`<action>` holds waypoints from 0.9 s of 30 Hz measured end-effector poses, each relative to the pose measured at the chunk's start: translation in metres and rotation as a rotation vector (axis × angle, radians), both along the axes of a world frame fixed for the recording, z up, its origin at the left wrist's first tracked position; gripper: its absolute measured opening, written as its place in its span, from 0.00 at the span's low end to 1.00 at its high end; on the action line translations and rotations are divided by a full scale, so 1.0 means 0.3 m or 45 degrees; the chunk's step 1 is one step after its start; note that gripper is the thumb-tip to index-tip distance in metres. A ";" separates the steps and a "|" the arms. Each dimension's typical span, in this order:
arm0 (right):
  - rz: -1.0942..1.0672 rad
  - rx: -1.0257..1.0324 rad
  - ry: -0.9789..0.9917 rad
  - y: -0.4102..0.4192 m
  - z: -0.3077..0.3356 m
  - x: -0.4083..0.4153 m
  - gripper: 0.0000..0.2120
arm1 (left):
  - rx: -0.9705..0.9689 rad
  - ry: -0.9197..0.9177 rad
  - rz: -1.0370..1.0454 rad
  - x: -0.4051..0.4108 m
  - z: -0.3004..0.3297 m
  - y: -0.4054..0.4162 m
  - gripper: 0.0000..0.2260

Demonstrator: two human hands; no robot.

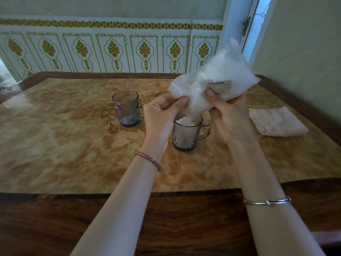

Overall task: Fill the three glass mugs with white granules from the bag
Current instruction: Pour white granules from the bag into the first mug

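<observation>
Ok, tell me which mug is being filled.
The near mug under the bag, heaped with white granules; the left mug holds little, the third is mostly hidden.

White granules point(186, 121) fill the smoky grey mug point(185, 137) below both hands. Right of them lies a pale pink cloth point(276, 121) on the marbled tan table point(73, 154).

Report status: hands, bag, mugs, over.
Both hands, left and right, grip bag, tilted over near mug. Granules heaped at rim. Left mug barely filled. Third mostly hidden.

Marbled table point(73, 154) bears three mugs point(127, 108) and a folded cloth point(276, 122).
</observation>
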State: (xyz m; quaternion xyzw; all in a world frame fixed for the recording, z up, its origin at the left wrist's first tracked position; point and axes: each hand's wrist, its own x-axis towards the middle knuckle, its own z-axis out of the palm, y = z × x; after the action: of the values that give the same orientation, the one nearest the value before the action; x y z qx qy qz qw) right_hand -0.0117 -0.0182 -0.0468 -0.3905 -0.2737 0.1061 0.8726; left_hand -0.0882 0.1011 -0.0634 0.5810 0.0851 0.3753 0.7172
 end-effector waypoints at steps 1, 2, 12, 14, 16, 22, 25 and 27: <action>-0.004 0.013 0.009 -0.005 0.003 0.004 0.30 | -0.008 -0.014 0.005 -0.001 0.003 0.004 0.06; -0.006 0.018 0.013 -0.011 0.004 0.007 0.31 | -0.016 -0.026 0.010 -0.004 0.007 0.006 0.05; 0.003 -0.039 -0.030 0.001 -0.010 -0.001 0.21 | 0.001 0.006 -0.033 -0.006 0.003 0.000 0.06; 0.001 -0.014 -0.034 -0.008 -0.006 0.005 0.22 | -0.010 -0.026 -0.028 -0.009 0.007 0.002 0.06; -0.024 0.010 -0.015 -0.016 -0.002 0.012 0.28 | -0.028 -0.047 -0.013 -0.011 0.013 0.007 0.06; -0.025 0.009 -0.003 -0.003 -0.007 0.000 0.29 | -0.008 0.020 -0.024 0.002 -0.001 0.003 0.06; -0.013 -0.029 -0.022 0.007 -0.008 -0.004 0.25 | 0.000 0.036 -0.043 0.002 -0.005 -0.003 0.06; -0.016 -0.013 -0.017 0.000 -0.004 -0.003 0.27 | -0.012 0.010 -0.024 0.000 -0.001 0.001 0.05</action>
State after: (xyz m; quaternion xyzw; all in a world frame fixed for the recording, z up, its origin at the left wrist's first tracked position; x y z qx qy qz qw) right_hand -0.0126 -0.0180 -0.0480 -0.3972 -0.2766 0.0993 0.8694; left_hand -0.0883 0.1014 -0.0636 0.5799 0.0841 0.3657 0.7231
